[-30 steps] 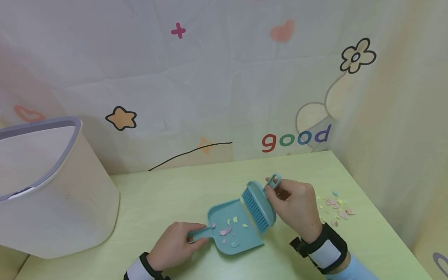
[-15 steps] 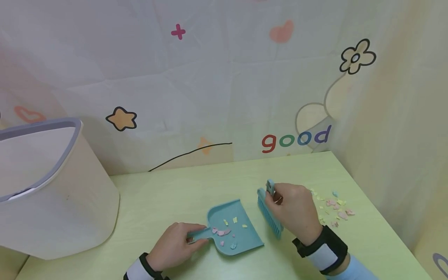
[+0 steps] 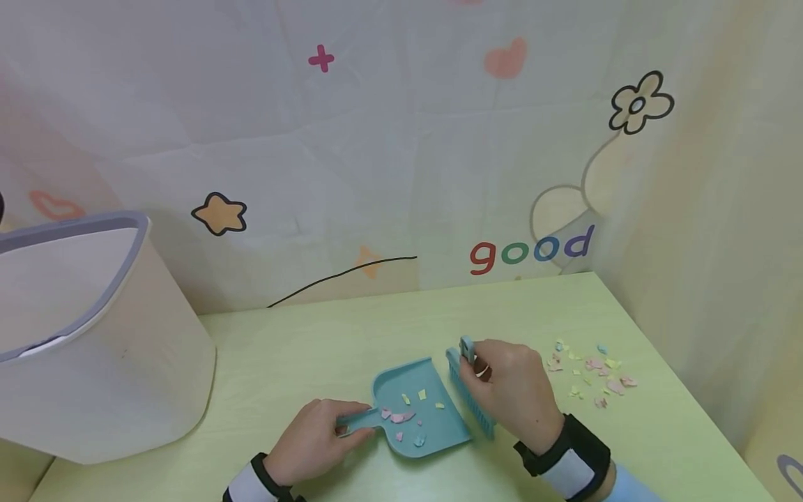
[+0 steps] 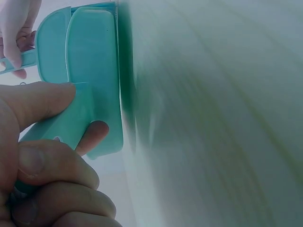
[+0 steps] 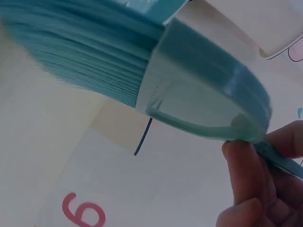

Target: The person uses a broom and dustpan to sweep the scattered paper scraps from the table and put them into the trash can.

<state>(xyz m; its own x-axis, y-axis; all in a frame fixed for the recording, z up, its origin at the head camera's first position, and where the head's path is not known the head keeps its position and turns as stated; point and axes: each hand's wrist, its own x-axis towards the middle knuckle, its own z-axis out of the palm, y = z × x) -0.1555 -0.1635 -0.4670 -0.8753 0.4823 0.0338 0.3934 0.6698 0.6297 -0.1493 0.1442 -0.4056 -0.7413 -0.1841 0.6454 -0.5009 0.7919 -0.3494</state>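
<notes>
My left hand (image 3: 316, 440) grips the handle of a teal dustpan (image 3: 433, 425), which lies on the table with pink, yellow and blue scraps in it. In the left wrist view, the fingers of my left hand (image 4: 57, 156) curl round that handle. Just right of the dustpan's open edge, my right hand (image 3: 517, 390) holds a teal brush (image 3: 467, 394) by its handle, bristles down. The right wrist view shows the brush (image 5: 203, 61) pinched in my right hand (image 5: 265, 184). More paper scraps (image 3: 596, 364) lie scattered beyond my right hand.
A tall white bin (image 3: 125, 355) with a grey-purple rim stands at the left of the pale green table (image 3: 282, 348). Behind the table hangs a printed cloth (image 3: 351, 167), and the cloth continues along the right side.
The brush has swung away from the dustpan to the right and come down, then moved back left toward its edge. Scraps inside the dustpan shifted slightly. My left hand has stayed in place.
</notes>
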